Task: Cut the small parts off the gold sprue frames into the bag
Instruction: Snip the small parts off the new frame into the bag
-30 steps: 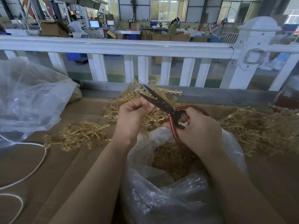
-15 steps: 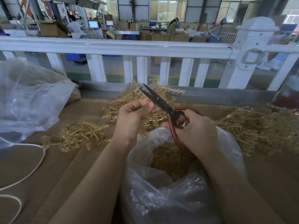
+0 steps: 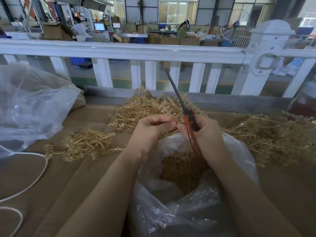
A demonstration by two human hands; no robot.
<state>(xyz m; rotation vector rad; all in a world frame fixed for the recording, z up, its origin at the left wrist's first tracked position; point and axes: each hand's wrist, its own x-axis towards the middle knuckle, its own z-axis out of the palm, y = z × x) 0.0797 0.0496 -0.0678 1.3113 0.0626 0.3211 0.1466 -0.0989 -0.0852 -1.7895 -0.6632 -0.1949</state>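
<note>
Over the open clear plastic bag (image 3: pixel 239 151), which holds a heap of cut gold parts (image 3: pixel 181 168), both hands meet. My left hand (image 3: pixel 152 132) pinches a thin gold sprue piece (image 3: pixel 171 124) at its fingertips. My right hand (image 3: pixel 206 134) grips the red-handled scissors (image 3: pixel 188 120), their dark blades together and pointing up and away. Right fingertips touch the left ones at the sprue. Most of the sprue piece is hidden by the fingers.
Piles of gold sprue frames lie on the brown cardboard: one behind the hands (image 3: pixel 147 106), one at left (image 3: pixel 85 146), a wide one at right (image 3: pixel 273 134). A large clear bag (image 3: pixel 30 106) sits far left, a white cord (image 3: pixel 34 178) beside it. A white railing (image 3: pixel 153 53) borders the bench.
The scissors' blades closed and swung from pointing up-left to nearly upright. My right hand moved in against my left hand's fingertips.
</note>
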